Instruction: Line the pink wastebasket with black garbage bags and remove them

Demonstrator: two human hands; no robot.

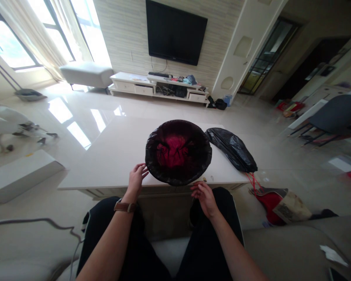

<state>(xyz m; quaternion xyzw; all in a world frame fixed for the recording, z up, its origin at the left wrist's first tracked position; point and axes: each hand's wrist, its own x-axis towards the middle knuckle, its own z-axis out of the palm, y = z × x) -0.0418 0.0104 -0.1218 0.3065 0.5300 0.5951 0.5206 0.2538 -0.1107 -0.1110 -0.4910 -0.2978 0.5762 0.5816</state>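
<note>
Fingers [140, 166] on left hand [137, 178] and right hand [204, 195] spread loosely; a bump could tip the bin [178, 150] by the table's [105, 164] near edge.

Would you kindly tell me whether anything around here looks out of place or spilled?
The black plastic bundle overhangs the table on the right, its red strings dangling untidily, and a crumpled white scrap lies on the sofa like litter. No spill shows.

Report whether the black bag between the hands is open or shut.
Open: the black bag spreads into a wide round mouth, with red showing deep inside.
</note>
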